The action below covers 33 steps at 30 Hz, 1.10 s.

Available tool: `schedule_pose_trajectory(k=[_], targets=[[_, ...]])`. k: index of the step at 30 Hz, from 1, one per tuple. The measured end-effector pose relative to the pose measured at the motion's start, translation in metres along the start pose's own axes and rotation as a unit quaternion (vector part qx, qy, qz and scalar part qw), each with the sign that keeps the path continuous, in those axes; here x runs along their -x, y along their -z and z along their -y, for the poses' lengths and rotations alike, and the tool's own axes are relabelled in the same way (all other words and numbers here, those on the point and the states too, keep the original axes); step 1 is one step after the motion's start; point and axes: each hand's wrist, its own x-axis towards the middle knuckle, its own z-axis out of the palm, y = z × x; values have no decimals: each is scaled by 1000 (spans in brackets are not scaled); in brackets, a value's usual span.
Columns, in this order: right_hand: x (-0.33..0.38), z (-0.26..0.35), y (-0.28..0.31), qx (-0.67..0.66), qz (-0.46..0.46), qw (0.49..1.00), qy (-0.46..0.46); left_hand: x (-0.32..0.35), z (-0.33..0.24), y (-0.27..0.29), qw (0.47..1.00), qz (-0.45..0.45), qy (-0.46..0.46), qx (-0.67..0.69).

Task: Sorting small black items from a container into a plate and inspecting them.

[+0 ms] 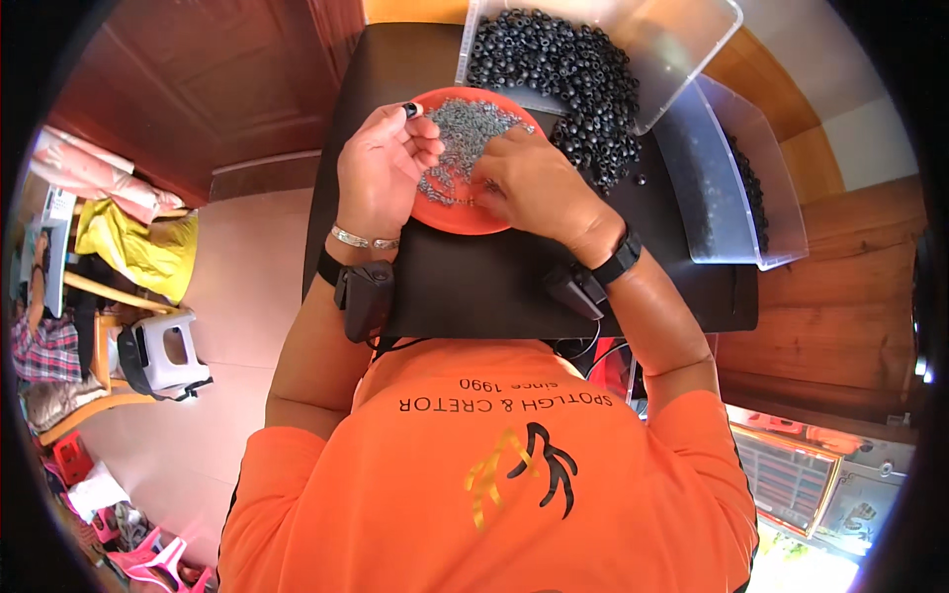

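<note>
My left hand (384, 163) is raised over the left rim of a round red plate (457, 215) and pinches a small black ring (410, 109) between thumb and fingertips. My right hand (534, 183) rests palm down on the plate, its fingertips in a heap of small grey metal washers (465, 128). Whether those fingers hold a washer is hidden. The plate sits on a black tabletop (474, 287). Behind it a clear plastic bin (682, 40) spills a pile of black rings (573, 69) onto the table.
A second clear bin (736, 188) with more black rings stands at the right. A white stool (168, 356), a chair with yellow and pink cloth (138, 237) and pink items lie on the floor at the left. Wooden panels surround the table.
</note>
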Motion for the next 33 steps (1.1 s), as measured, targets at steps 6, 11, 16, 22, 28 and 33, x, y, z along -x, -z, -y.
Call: schedule_pose_trajectory(k=[6,11,16,22,28,33], targets=[[-3,4,-1,64,23,998,0,4,4,-2,1000,-8,-3,13],[3,-2,-7,14,-12,999,-49,4,6,-9,999,-38,16,26],[3,-8,-15,15,-82,996,-22,3,2,-3,998,-52,-17,21],[4,1,-7,-76,-19,997,11,3,3,-8,999,-42,-11,17],[0,-5,-12,-69,-5,997,16,6,4,-8,1000,-16,1,5],[9,-16,-3,-440,-75,874,-191,7,9,-10,1000,-10,10,-12]])
